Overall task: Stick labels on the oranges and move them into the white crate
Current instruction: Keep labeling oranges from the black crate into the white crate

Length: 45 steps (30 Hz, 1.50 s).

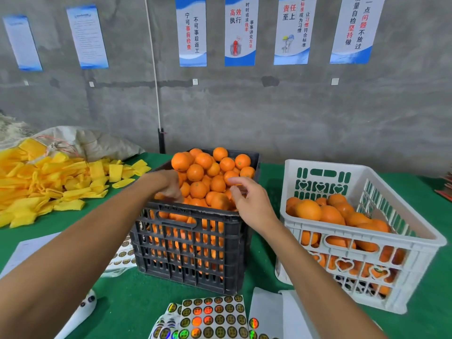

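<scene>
A black crate (193,243) heaped with oranges (203,174) stands in the middle of the green table. To its right a white crate (362,243) is partly filled with oranges (335,214). My left hand (170,185) reaches over the black crate's near left rim, its fingers bent down among the oranges; its palm side is hidden and blurred. My right hand (247,199) hovers over the near right of the heap, fingers loosely spread, thumb and forefinger apart. A sheet of round holographic labels (212,316) lies at the table's near edge.
More label sheets (123,255) lie left of the black crate. A pile of yellow foam sleeves (49,182) and a grey sack (93,140) fill the far left. White backing paper (271,311) lies in front of the white crate. A concrete wall with posters rises behind.
</scene>
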Each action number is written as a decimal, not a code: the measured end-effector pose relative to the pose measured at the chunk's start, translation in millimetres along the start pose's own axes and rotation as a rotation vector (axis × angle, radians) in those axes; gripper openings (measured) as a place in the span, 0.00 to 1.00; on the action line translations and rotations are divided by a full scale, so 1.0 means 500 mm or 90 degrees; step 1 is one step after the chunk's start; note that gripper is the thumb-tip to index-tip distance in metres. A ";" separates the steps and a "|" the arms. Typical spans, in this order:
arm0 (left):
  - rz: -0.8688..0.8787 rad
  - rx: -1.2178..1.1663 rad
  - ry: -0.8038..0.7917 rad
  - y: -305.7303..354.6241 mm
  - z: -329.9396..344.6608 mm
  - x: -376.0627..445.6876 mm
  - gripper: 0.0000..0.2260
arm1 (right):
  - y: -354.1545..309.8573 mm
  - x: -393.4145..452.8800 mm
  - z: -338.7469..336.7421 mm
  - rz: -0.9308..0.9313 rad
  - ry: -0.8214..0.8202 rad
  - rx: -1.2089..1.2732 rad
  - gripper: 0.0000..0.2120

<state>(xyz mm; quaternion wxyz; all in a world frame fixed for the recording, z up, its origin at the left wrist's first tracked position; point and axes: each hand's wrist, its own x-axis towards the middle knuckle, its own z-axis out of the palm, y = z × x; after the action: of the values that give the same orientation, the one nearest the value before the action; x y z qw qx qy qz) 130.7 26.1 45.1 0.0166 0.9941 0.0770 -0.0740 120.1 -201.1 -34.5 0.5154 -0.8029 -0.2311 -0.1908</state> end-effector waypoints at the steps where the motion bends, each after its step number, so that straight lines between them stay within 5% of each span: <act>1: 0.005 -0.048 0.064 -0.005 0.001 0.004 0.13 | -0.005 -0.004 -0.008 0.006 -0.003 0.000 0.12; 5: 0.145 -0.453 0.290 0.055 0.018 -0.050 0.12 | -0.022 -0.038 -0.050 0.019 0.030 0.018 0.10; 8: 0.281 -0.730 0.282 0.141 0.061 -0.119 0.14 | -0.026 -0.073 -0.079 0.010 0.059 0.011 0.11; 11: 0.360 -0.850 0.265 0.224 0.109 -0.179 0.18 | -0.024 -0.110 -0.107 0.004 0.092 0.056 0.12; 17: 0.397 -0.928 0.196 0.303 0.256 -0.213 0.16 | 0.051 -0.234 -0.149 0.065 0.118 0.064 0.15; 27: 0.155 -0.938 0.019 0.295 0.514 -0.163 0.11 | 0.250 -0.414 -0.086 0.238 -0.016 -0.073 0.11; 35: 0.162 -0.964 0.034 0.277 0.620 -0.158 0.11 | 0.284 -0.484 -0.083 0.178 -0.127 -0.204 0.14; 40: 0.192 -0.960 0.072 0.274 0.645 -0.153 0.16 | 0.273 -0.501 -0.099 0.116 -0.324 -0.316 0.39; 45: 0.218 -0.923 0.080 0.270 0.655 -0.148 0.19 | 0.272 -0.501 -0.098 0.047 -0.341 -0.358 0.34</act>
<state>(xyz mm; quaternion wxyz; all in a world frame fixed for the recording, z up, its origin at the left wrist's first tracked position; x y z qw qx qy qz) 32.0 -133.0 -264.5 0.6746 0.7344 -0.0488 0.0561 -11.4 -339.1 -252.1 0.2035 -0.9418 -0.2672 -0.0119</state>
